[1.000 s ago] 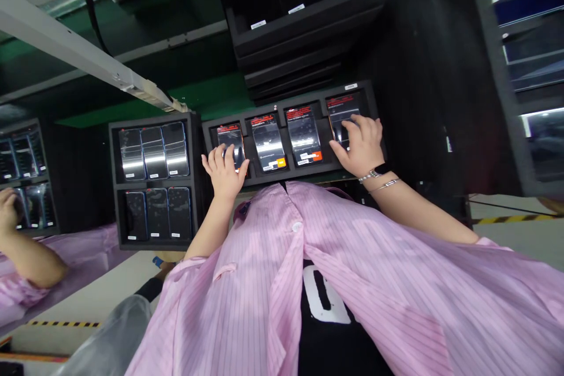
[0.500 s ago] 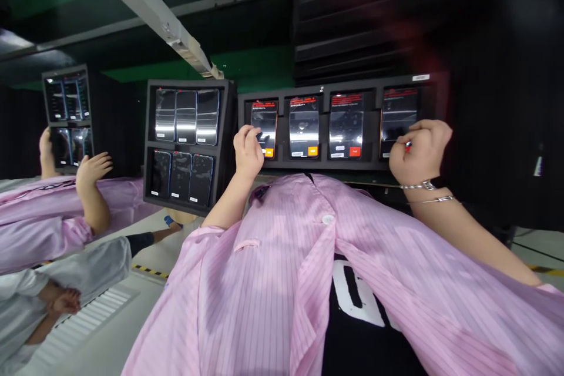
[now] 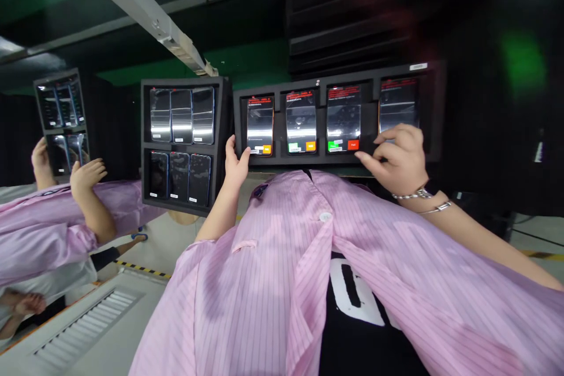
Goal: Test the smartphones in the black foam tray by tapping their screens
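Observation:
A long black foam tray (image 3: 368,157) in front of me holds a row of several phones with red text on their dark screens. The leftmost phone (image 3: 259,123) shows an orange button. Green and orange buttons are lit on the second phone (image 3: 301,120); the third phone (image 3: 343,117) has green and red ones. My left hand (image 3: 237,163) is at the tray's left front corner, thumb and fingers apart. Over the lower part of the rightmost phone (image 3: 399,103) is my right hand (image 3: 396,158), empty, fingers bent and thumb held apart. It hides that phone's lower screen.
Left of my tray stands a black box (image 3: 222,147) with two rows of dark-screened phones. Farther left, a co-worker's hands (image 3: 88,176) are at another phone tray (image 3: 83,103). A pale metal beam (image 3: 145,9) slants overhead. Dark stacked trays (image 3: 343,23) rise behind.
My right hand has opened from a curled shape and shifted slightly left. My left hand has drawn back from the leftmost screen to the tray corner. Green buttons now show on two phones.

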Available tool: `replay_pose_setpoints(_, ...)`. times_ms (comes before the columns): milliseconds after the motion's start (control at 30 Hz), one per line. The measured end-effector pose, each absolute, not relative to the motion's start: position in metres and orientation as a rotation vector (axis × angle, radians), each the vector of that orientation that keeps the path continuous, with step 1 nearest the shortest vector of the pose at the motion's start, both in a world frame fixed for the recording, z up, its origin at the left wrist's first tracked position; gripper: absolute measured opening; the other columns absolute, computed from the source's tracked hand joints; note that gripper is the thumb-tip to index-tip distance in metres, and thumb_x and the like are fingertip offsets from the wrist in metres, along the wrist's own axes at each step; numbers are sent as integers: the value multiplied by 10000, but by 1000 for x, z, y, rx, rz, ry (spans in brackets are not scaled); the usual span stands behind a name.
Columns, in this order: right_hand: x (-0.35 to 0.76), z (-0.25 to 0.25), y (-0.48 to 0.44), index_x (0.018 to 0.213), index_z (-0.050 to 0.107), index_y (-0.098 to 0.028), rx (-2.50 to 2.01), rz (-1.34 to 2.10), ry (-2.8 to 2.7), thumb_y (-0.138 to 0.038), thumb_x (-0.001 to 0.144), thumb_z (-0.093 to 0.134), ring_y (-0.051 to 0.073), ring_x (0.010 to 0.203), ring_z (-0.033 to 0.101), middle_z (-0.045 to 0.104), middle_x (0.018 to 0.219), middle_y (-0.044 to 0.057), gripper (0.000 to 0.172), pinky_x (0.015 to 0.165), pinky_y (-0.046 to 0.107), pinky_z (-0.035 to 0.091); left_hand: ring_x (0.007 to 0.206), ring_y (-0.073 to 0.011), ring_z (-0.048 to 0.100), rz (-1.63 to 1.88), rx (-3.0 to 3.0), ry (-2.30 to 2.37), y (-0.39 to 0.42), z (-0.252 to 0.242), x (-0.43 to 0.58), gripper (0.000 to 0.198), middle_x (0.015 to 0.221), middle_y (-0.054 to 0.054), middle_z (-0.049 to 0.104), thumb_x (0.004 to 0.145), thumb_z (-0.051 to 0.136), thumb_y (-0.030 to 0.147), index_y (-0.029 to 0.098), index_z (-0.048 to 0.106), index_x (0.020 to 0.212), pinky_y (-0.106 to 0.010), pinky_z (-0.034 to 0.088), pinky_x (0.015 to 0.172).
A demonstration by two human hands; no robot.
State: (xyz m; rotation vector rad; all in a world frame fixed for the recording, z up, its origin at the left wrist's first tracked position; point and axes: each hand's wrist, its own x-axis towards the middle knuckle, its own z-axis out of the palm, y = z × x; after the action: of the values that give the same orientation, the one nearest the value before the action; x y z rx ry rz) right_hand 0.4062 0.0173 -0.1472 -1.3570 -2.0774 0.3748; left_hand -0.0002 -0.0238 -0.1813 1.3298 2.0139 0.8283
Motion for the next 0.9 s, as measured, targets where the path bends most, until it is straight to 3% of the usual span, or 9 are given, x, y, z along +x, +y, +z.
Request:
replay_pose_setpoints(67, 399, -144, 14, 700, 513, -241, -1290, 433, -2140, -514, 932, 634, 273, 976, 626, 686, 906, 92, 378, 1010, 521, 495, 1515, -267, 437, 832, 1260, 2019, -18, -183, 0, 618, 1590, -162, 480, 952, 624, 378, 202, 417, 1507, -437, 365, 1266)
replay_pose_setpoints(200, 388, -144, 8, 933, 653, -221, -1299, 535, -2256, -489, 978, 530, 296, 1101, 647, 751, 1040, 96, 298, 1133, 602, 427, 1447, -251, 516, 853, 1202, 2020, -10, -180, 0, 559, 1553, -149, 528, 945, 629, 341, 190, 476, 1461, -420, 395, 1247)
replay_pose_setpoints(400, 376, -158, 1, 1192, 646, -209, -1286, 592, -2335, -436, 995, 507, 330, 1386, 552, 696, 1355, 120, 332, 1239, 650, 319, 1402, -224, 558, 863, 1235, 2002, -12, -176, 1, 490, 1513, -122, 567, 994, 569, 386, 220, 486, 1447, -396, 439, 1211)
replay_pose_setpoints(567, 376, -164, -2, 1275, 618, -164, -1316, 633, -2355, -413, 1006, 501, 349, 1431, 518, 692, 1353, 152, 385, 1252, 682, 280, 1384, -234, 569, 884, 1254, 1985, -10, -176, 1, 501, 1483, -131, 581, 963, 593, 396, 202, 496, 1415, -391, 441, 1203)
replay_pose_setpoints(767, 425, -151, -6, 1253, 595, -190, -1619, 378, -2134, -414, 972, 496, 337, 1368, 568, 716, 1278, 147, 373, 1247, 645, 311, 1390, -240, 562, 897, 1255, 1991, -2, -183, -3, 503, 1492, -127, 571, 945, 597, 399, 218, 497, 1403, -395, 434, 1209)
replay_pose_setpoints(900, 443, -157, -11, 1207, 619, -166, -1740, 383, -2127, -423, 964, 468, 370, 1330, 590, 730, 1218, 164, 384, 1216, 683, 322, 1384, -235, 564, 911, 1249, 1984, -1, -186, -4, 500, 1479, -128, 576, 923, 604, 355, 210, 499, 1390, -386, 431, 1210)
